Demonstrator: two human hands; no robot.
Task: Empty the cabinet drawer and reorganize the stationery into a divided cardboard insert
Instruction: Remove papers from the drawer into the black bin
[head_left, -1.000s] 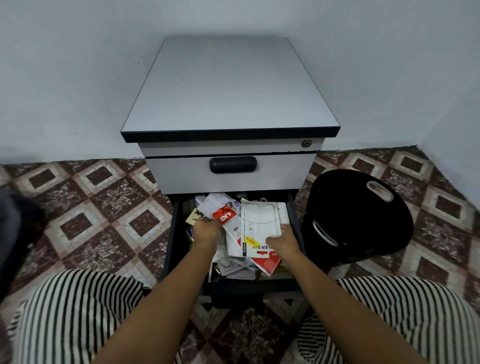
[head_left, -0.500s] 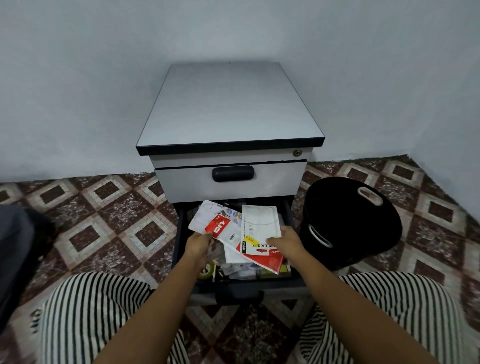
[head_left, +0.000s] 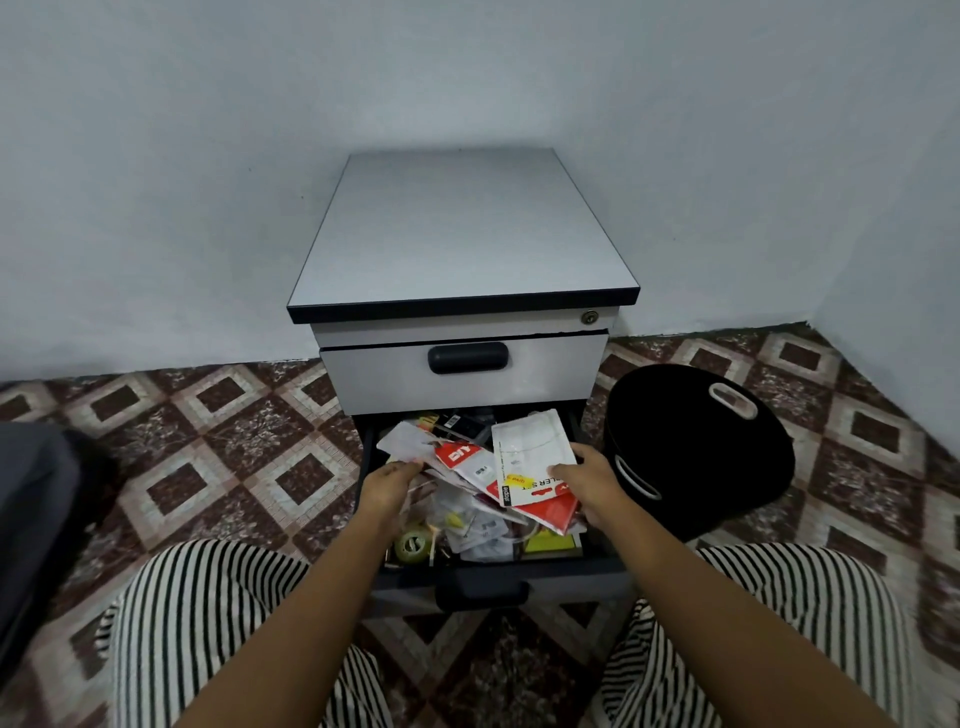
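- Sits on the brown-and-cream patterned tile floor facing a grey two-drawer metal cabinet, with the dark lower drawer pulled out toward the near side so its jumble lies open to reach.
- Pinches with the left hand, fingers curled, the near edge of a fan of white plastic packets with a red label, raised above the heap.
- Grips with the right hand, fingers curled at its right edge, a white and red flat retail packet; probably taking the flat top layer first, to uncover the small things beneath.
- Leaves in the drawer's near part a roll of clear tape, a yellow pad and crumpled clear bags.
- Keeps a black round plastic basket with handle slots just right of the drawer, likely as the place to unload into.
- Shows no divided cardboard insert anywhere; looks early in the emptying.
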